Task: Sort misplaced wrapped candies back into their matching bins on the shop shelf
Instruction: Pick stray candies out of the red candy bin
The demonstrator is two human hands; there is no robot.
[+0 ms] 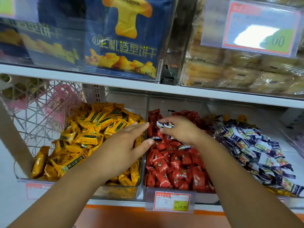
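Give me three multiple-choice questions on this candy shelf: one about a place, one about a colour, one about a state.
1. The right hand is above: A black candies, B red candies, C green candies.
2. The bin just left of those holds: A yellow candies, B green candies, C black candies.
3. The right hand is: A flat and empty, B gripping blue-and-white candies, C holding a box.
Answers: B, red wrappers lie under it; A, yellow wrappers fill it; B, its fingers curl round them.

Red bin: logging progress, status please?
Left hand open, over yellow candies. Right hand pinching white-blue candies above red bin. Another stray lies among the reds. Nothing blocking.
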